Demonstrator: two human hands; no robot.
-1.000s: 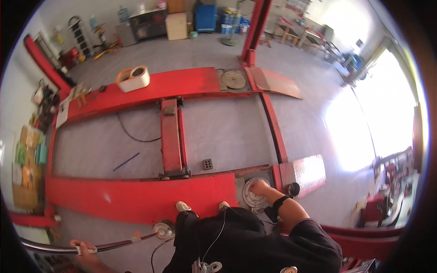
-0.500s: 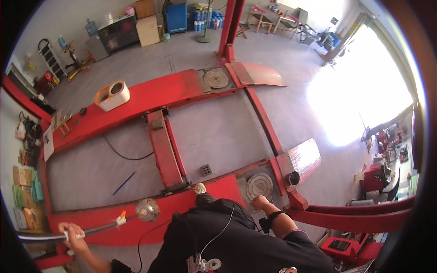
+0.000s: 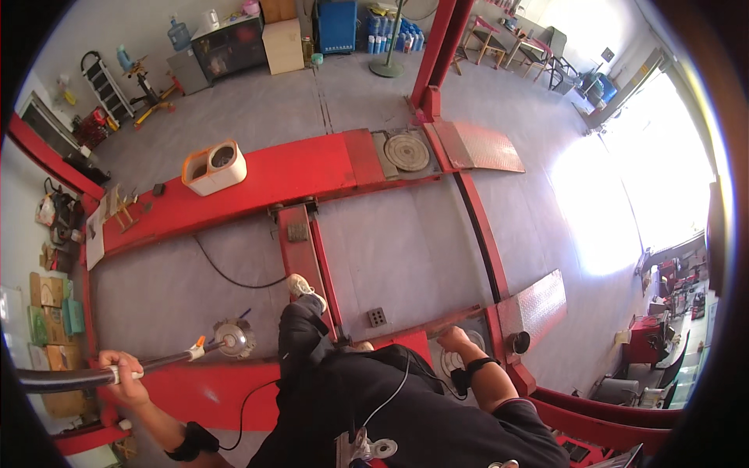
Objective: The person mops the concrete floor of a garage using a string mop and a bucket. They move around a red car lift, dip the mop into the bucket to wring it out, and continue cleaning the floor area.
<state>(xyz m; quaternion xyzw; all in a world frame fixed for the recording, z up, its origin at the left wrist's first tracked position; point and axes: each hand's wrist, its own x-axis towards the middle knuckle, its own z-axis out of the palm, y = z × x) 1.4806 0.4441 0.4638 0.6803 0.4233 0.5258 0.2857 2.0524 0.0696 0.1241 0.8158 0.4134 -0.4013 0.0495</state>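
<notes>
Left hand (image 3: 121, 374): higher in view than 0.5 s ago, now in front of the near ramp's left end; fingers wrapped closed around the pole, near its white collar.
Pole (image 3: 168, 359): dark tube, angled up from the left rim toward centre; held by the left hand alone.
Orange tab (image 3: 200, 342): on the pole, between left hand and metal head.
Near ramp (image 3: 195, 390): red, runs beneath the pole.
Metal head (image 3: 234, 338): round, on the pole's far end; was over the near ramp, now past its edge, over the grey floor between ramps. Floor contact: can't tell.
Blue rod (image 3: 245, 313): lay fully visible, now mostly hidden behind the metal head.
White shoe (image 3: 298, 285): was at the near ramp's edge, now farther forward, over the crossbeam (image 3: 296, 248). Planted or mid-step: can't tell.
Block (image 3: 377, 317): dark, with holes, same floor spot, right of the crossbeam.
Right hand (image 3: 454, 338): was at the round plate's near edge, now in front of more of it; fingers curled, exact closure and any grip can't tell.
Round plate (image 3: 450, 363): partly hidden behind right hand and forearm.
Black cup (image 3: 518, 342): right of the right hand, well apart from it.
</notes>
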